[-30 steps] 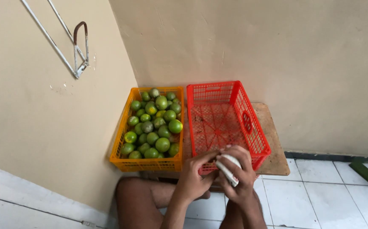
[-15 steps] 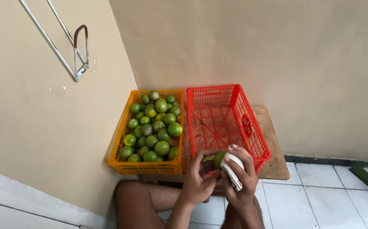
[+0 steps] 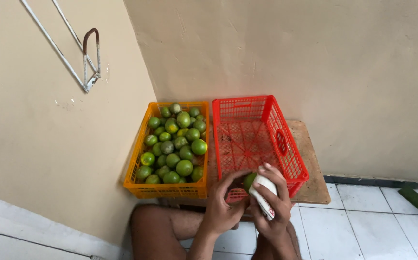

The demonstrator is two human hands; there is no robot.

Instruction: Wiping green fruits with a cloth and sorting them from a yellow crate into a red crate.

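Both hands' grip closed on green fruit (image 3: 249, 180), left hand (image 3: 224, 204) cupping, right hand (image 3: 269, 208) pressing white cloth (image 3: 263, 196) against it

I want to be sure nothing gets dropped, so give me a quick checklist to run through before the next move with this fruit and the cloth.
1. Green fruit held in the hands: ok, it sits between the left hand and the right hand.
2. White cloth against the fruit: ok, the right hand presses it on.
3. Fruit wiped all round: cannot tell, most of it is hidden.
4. Red crate free to take fruit: ok, no fruit shows inside.
5. Orange crate steady: ok, it stands flat beside the red one, full of green fruit.
6. Wooden board under the crates level: ok.
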